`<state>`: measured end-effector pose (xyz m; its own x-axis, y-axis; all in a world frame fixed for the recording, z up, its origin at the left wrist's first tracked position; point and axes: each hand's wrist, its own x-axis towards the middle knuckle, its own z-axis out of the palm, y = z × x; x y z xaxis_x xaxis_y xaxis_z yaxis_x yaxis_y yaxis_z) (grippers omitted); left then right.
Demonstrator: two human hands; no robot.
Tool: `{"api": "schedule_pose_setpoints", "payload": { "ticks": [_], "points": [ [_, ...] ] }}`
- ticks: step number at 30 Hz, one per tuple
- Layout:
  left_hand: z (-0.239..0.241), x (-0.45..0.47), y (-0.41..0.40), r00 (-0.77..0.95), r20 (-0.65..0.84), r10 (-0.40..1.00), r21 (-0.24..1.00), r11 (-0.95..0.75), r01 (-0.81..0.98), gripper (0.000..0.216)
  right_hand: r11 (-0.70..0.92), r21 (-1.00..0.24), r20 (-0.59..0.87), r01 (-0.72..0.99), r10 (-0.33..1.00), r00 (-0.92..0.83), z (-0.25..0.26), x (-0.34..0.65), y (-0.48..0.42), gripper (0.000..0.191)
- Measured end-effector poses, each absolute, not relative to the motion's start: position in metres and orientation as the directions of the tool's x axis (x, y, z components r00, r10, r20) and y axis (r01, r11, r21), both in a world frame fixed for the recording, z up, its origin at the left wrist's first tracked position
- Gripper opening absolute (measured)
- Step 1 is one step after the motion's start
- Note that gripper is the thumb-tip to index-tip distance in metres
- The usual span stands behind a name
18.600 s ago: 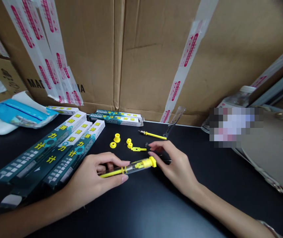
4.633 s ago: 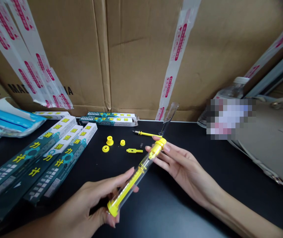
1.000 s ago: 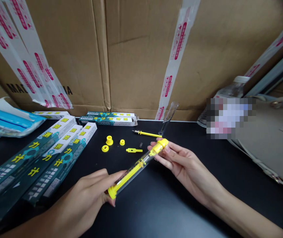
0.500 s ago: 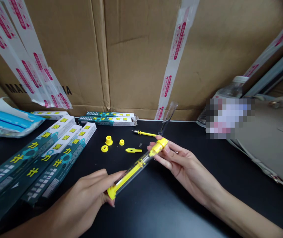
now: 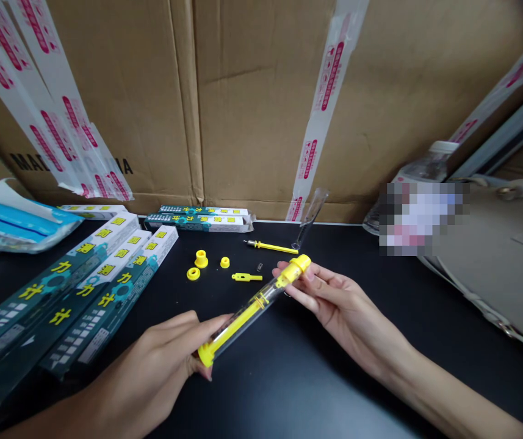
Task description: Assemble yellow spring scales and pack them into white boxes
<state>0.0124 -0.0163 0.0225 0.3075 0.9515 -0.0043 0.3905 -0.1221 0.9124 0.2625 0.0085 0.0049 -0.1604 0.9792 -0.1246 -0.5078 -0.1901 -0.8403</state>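
Both hands hold a clear tube spring scale (image 5: pixel 247 314) with a yellow inner piece, slanting up to the right above the black tabletop. My left hand (image 5: pixel 165 360) is closed around its lower end, by a yellow end piece. At the upper end, my right hand (image 5: pixel 339 299) has its thumb against the yellow cap (image 5: pixel 295 268), its other fingers partly hidden behind. Beyond the hands lie a yellow rod with a metal tip (image 5: pixel 273 246), a slotted yellow piece (image 5: pixel 246 277), a small spring (image 5: pixel 260 267), a flanged yellow cap (image 5: pixel 201 259) and two yellow rings (image 5: pixel 193 274).
Printed long boxes (image 5: pixel 119 286) lie at the left, with more boxes (image 5: pixel 201 219) at the back. A clear tube (image 5: pixel 311 216) leans near a large cardboard carton (image 5: pixel 252 110). A blue packet (image 5: pixel 23 216) is far left; a bottle (image 5: pixel 430 164) and beige bag (image 5: pixel 503 256) stand right.
A right fingertip that was over the far side of the yellow cap has drawn back, uncovering the end of the yellow rod behind. The spring scale and left hand have hardly moved.
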Motion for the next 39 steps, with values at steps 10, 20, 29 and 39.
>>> {"api": "schedule_pose_setpoints", "payload": {
  "ticks": [10, 20, 29, 39],
  "points": [
    [0.019, 0.01, -0.016, 0.334, 0.056, 0.941, 0.88, -0.204, 0.428, 0.027, -0.134, -0.86, -0.085, -0.493, 0.989, -0.122, 0.01, 0.26, 0.006, 0.017],
    [0.002, -0.007, -0.016, 0.508, 0.194, 0.839, 0.723, -0.472, 0.504, 0.04, -0.118, -0.869, -0.07, -0.481, 0.991, -0.116, 0.01, 0.262, 0.004, 0.009],
    [0.003, -0.005, -0.02, 0.467, 0.179, 0.866, 0.734, -0.434, 0.523, 0.042, -0.136, -0.853, -0.074, -0.505, 0.987, -0.141, 0.007, 0.262, 0.007, 0.02],
    [0.003, -0.006, -0.02, 0.488, 0.195, 0.851, 0.706, -0.467, 0.532, 0.05, -0.109, -0.875, -0.047, -0.472, 0.989, -0.142, 0.008, 0.263, 0.007, 0.01]
  ]
}}
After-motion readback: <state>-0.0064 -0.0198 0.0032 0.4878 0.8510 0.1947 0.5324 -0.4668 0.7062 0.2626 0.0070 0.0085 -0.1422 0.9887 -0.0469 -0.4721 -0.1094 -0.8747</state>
